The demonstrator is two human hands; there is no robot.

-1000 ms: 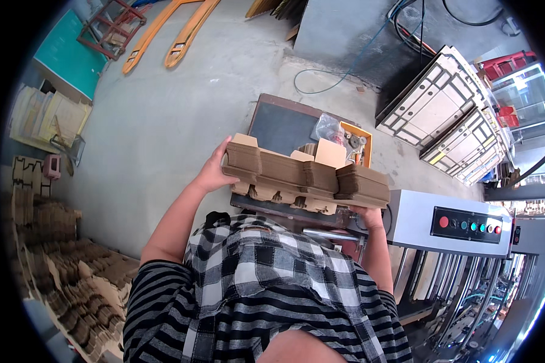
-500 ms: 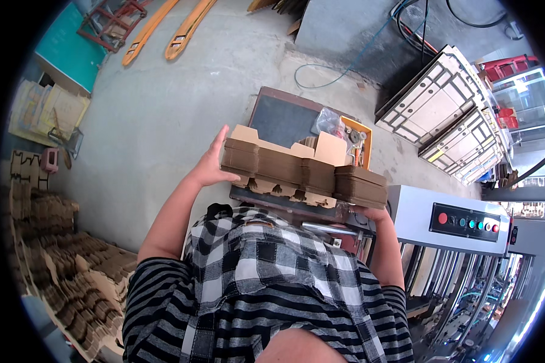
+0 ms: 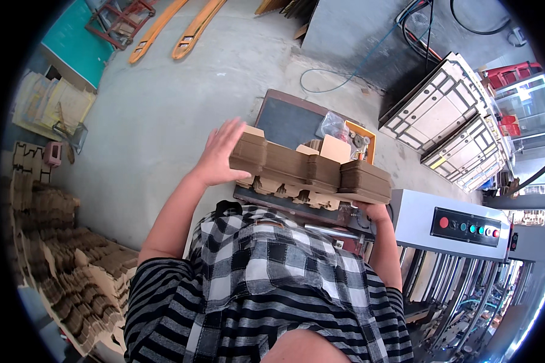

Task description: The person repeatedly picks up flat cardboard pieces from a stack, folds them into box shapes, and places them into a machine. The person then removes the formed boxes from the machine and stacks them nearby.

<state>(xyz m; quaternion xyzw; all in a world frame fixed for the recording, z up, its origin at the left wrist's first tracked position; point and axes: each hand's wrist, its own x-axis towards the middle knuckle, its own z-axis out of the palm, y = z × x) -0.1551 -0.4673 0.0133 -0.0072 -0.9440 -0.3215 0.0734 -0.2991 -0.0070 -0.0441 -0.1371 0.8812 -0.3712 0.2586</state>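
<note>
A thick stack of brown die-cut cardboard sheets (image 3: 292,166) lies crosswise in front of me, with notched lower edges and flaps standing up behind. My left hand (image 3: 223,154) is at the stack's left end, its fingers stretched out and the thumb apart below. Under the right end, my right hand (image 3: 374,210) supports the stack, its fingers mostly hidden beneath the cardboard. Beyond the stack is a dark-topped table (image 3: 290,115). On it sit a clear plastic bag (image 3: 333,125) and a yellow tray (image 3: 372,147) with small parts.
At the right stands a grey machine with a button panel (image 3: 466,227). Framed white boards (image 3: 433,112) lean behind it. Piled cardboard (image 3: 79,260) fills the lower left. Orange pallet-truck forks (image 3: 188,39) lie on the far floor, and a blue hose (image 3: 327,91) loops near the wall.
My left hand has turned, its fingers moving over the upper left corner of the stack. My right hand stays under the right end. The whole view has shifted slightly.
</note>
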